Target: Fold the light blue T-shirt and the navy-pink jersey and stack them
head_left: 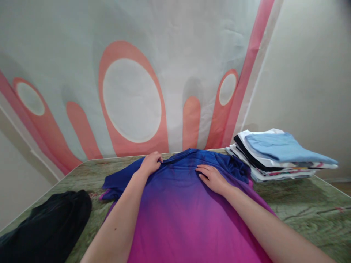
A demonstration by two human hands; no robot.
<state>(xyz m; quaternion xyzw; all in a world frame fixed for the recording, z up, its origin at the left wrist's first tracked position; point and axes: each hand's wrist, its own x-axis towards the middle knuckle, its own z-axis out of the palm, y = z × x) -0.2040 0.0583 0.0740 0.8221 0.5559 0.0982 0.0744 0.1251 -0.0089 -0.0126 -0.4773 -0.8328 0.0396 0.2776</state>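
Note:
A short-sleeved T-shirt (175, 219), fading from blue at the collar to magenta lower down, lies spread out with its collar end away from me. At its left shoulder, my left hand (150, 163) has its fingers curled on the blue fabric, pinching it. My right hand (212, 178) rests flat on the upper right part of the shirt, fingers stretched out and holding nothing. The left sleeve lies out to the side, and the right sleeve is bunched near a stack of folded clothes (285, 146).
The table (309, 212) has a green-brown wood-grain top. Dark, crumpled clothing (49, 223) lies at the front left. The folded stack, light blue on top, stands at the back right. Behind the table hangs a grey and coral printed backdrop (175, 73).

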